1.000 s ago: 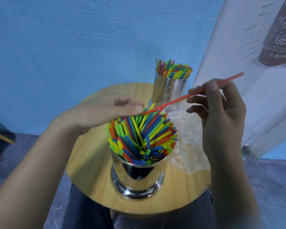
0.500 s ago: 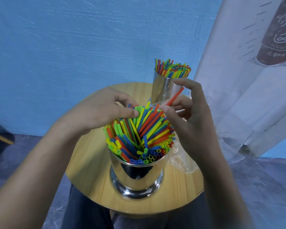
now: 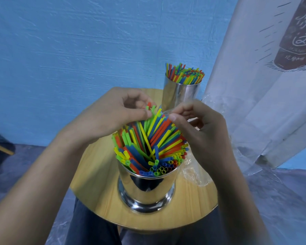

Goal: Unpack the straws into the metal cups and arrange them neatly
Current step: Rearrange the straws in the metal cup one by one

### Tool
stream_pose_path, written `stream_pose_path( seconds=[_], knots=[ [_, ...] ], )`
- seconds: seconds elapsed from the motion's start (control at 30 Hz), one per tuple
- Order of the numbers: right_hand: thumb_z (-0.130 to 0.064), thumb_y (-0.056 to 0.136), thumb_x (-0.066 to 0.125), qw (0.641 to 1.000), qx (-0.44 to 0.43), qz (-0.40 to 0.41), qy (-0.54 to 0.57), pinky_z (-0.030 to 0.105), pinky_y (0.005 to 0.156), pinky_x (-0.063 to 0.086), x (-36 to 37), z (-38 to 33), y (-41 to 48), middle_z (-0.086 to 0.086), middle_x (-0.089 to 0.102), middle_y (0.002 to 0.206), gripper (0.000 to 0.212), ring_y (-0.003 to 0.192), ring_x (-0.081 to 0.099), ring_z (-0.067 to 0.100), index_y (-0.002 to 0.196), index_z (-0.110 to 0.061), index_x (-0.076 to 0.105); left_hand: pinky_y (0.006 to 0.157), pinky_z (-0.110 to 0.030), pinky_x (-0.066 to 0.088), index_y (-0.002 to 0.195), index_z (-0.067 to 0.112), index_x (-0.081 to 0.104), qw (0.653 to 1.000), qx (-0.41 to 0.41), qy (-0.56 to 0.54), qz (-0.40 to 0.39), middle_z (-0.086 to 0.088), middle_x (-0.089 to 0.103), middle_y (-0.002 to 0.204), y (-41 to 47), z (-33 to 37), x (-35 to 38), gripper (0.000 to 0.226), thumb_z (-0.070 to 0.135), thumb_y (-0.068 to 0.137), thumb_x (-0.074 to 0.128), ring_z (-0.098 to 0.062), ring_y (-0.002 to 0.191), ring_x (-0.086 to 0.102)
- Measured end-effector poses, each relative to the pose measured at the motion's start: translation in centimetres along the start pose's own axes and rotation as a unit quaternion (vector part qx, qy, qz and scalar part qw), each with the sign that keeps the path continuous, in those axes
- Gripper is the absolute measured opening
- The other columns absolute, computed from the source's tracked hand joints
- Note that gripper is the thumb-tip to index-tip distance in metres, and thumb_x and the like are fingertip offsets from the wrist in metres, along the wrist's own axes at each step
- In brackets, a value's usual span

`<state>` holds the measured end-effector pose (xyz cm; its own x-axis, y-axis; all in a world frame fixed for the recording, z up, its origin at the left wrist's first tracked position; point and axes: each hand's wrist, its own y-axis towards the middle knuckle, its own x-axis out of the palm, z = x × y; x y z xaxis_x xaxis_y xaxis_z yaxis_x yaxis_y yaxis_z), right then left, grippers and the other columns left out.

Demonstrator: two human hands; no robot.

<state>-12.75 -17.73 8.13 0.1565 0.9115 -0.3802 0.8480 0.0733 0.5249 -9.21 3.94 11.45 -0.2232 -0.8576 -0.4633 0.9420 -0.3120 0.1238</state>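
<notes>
A shiny metal cup (image 3: 147,190) stands at the front of the small round wooden table (image 3: 95,174), packed with coloured straws (image 3: 148,140) that lean and cross at uneven heights. My left hand (image 3: 111,114) pinches the tips of a few tall straws at the far left of the bunch. My right hand (image 3: 200,128) has curled fingers on the far right tips, thumb against a red straw. A second metal cup (image 3: 180,93) stands behind, with its straws (image 3: 185,73) upright and even.
Crumpled clear plastic wrapping (image 3: 194,172) lies on the table right of the near cup, partly under my right wrist. A white printed banner (image 3: 265,85) hangs at the right. A blue wall is behind; my knees sit under the table's front edge.
My right hand pushed the single red straw down into the near cup and now rests on the straw tips. My left hand changed from flat over the straws to pinching their tips.
</notes>
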Motion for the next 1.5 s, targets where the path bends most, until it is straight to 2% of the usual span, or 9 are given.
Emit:
stream_pose_path(
  seconds=[0.2, 0.37, 0.53, 0.67, 0.83, 0.97, 1.1, 1.27, 1.5],
  knots=[
    [-0.035, 0.094, 0.066, 0.999, -0.008, -0.026, -0.026, 0.02, 0.07, 0.049, 0.2, 0.2, 0.0, -0.016, 0.067, 0.089, 0.011, 0.088, 0.064, 0.012, 0.092, -0.029, 0.075, 0.086, -0.038, 0.058, 0.095, 0.028, 0.078, 1.0, 0.005, 0.001, 0.007, -0.004, 0.076, 0.085, -0.3, 0.6, 0.2, 0.008, 0.023, 0.088, 0.078, -0.019, 0.085, 0.075],
    [-0.032, 0.094, 0.066, 0.999, -0.007, -0.022, -0.026, 0.016, 0.068, 0.047, 0.1, 0.3, 0.0, -0.016, 0.066, 0.088, 0.01, 0.086, 0.063, 0.01, 0.091, -0.027, 0.075, 0.094, -0.05, 0.058, 0.098, 0.016, 0.069, 0.999, -0.001, -0.026, 0.023, -0.003, 0.08, 0.091, -0.5, 0.7, 0.2, 0.015, 0.021, 0.087, 0.077, -0.026, 0.094, 0.076],
    [-0.032, 0.095, 0.066, 0.999, -0.007, -0.023, -0.026, 0.019, 0.069, 0.048, 0.0, 0.2, -0.2, -0.017, 0.066, 0.089, 0.01, 0.086, 0.063, 0.01, 0.091, -0.028, 0.074, 0.086, -0.025, 0.057, 0.093, 0.015, 0.071, 0.993, 0.074, -0.054, 0.07, -0.011, 0.077, 0.094, -0.1, 1.1, 0.2, 0.01, 0.011, 0.087, 0.077, -0.022, 0.09, 0.074],
    [-0.032, 0.092, 0.07, 0.999, -0.005, -0.045, -0.029, 0.019, 0.068, 0.048, 0.0, 0.1, -0.2, -0.016, 0.067, 0.09, 0.012, 0.088, 0.063, 0.011, 0.084, -0.04, 0.071, 0.066, -0.026, 0.053, 0.096, 0.022, 0.072, 0.965, 0.122, -0.149, 0.177, -0.007, 0.071, 0.086, 0.0, 1.1, -0.4, 0.012, 0.015, 0.087, 0.076, -0.013, 0.077, 0.067],
    [-0.029, 0.093, 0.072, 0.998, 0.001, -0.054, -0.038, 0.018, 0.068, 0.048, -0.1, 0.2, 0.0, -0.014, 0.067, 0.091, 0.018, 0.088, 0.062, 0.011, 0.082, -0.042, 0.071, 0.07, -0.027, 0.053, 0.105, 0.021, 0.066, 0.897, 0.14, -0.275, 0.316, 0.005, 0.072, 0.089, -0.1, 1.1, -1.4, 0.013, 0.011, 0.096, 0.066, -0.017, 0.08, 0.066],
    [-0.039, 0.09, 0.069, 0.999, 0.017, -0.042, -0.024, 0.025, 0.068, 0.052, 0.2, 0.4, -0.2, -0.013, 0.066, 0.089, 0.014, 0.084, 0.062, 0.013, 0.098, -0.031, 0.077, 0.074, -0.03, 0.054, 0.109, 0.02, 0.062, 0.867, 0.139, -0.321, 0.354, 0.002, 0.071, 0.095, -0.4, 0.6, -1.9, 0.012, 0.015, 0.099, 0.066, -0.02, 0.084, 0.067],
    [-0.039, 0.094, 0.066, 0.999, 0.009, -0.023, -0.023, 0.013, 0.066, 0.045, 0.4, 0.5, -0.2, -0.017, 0.065, 0.084, 0.021, 0.082, 0.063, 0.007, 0.105, -0.025, 0.077, 0.073, -0.027, 0.055, 0.103, 0.018, 0.059, 0.854, 0.1, -0.372, 0.351, 0.001, 0.072, 0.094, -0.5, 0.1, -1.3, 0.009, 0.013, 0.099, 0.066, -0.019, 0.08, 0.069],
    [-0.023, 0.1, 0.062, 0.996, -0.017, 0.053, 0.068, 0.02, 0.062, 0.047, -0.2, -0.2, -0.3, -0.011, 0.072, 0.08, 0.013, 0.069, 0.061, 0.006, 0.099, -0.027, 0.075, 0.071, -0.028, 0.058, 0.093, 0.016, 0.061, 0.88, 0.016, -0.354, 0.316, -0.001, 0.072, 0.09, -0.5, -0.6, -0.6, 0.009, 0.012, 0.096, 0.069, -0.017, 0.074, 0.071],
    [-0.011, 0.109, 0.046, 0.955, 0.031, 0.171, 0.239, 0.029, 0.065, 0.053, -1.3, -0.8, 0.1, 0.008, 0.076, 0.091, 0.017, 0.081, 0.071, 0.024, 0.099, -0.012, 0.06, 0.071, -0.016, 0.055, 0.102, 0.019, 0.071, 0.992, -0.066, -0.055, 0.096, 0.0, 0.077, 0.096, -0.7, -0.7, -1.0, 0.015, 0.028, 0.09, 0.074, -0.008, 0.086, 0.072]
  ],
)
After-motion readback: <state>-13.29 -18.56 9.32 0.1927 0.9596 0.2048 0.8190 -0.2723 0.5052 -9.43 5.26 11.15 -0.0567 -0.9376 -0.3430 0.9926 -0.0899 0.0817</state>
